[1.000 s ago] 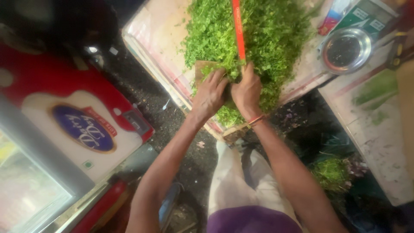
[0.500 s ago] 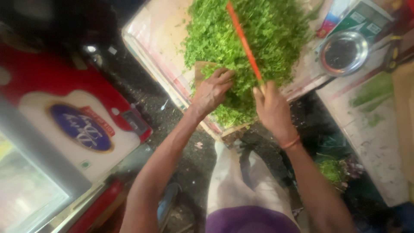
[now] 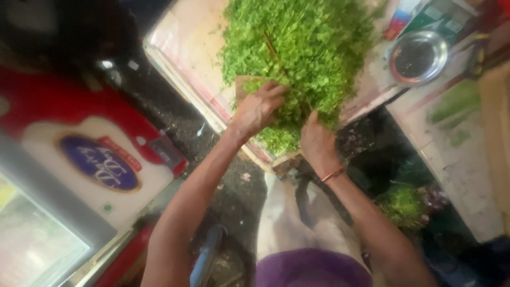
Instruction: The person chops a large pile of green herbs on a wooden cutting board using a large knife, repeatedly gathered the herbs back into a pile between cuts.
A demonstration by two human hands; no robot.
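A: While my left hand (image 3: pixel 258 109) presses the chopped greens (image 3: pixel 303 58) heaped on the table (image 3: pixel 186 48), where is the knife (image 3: pixel 276 53)?

B: In my right hand (image 3: pixel 317 143), grip closed on its handle, blade half buried. Hazard: left fingers close to a hidden edge.

A big loose heap of finely leafed green herbs (image 3: pixel 303 53) covers the worktop's (image 3: pixel 186 48) near edge, with a thin orange-handled blade (image 3: pixel 273 50) half-buried in it.
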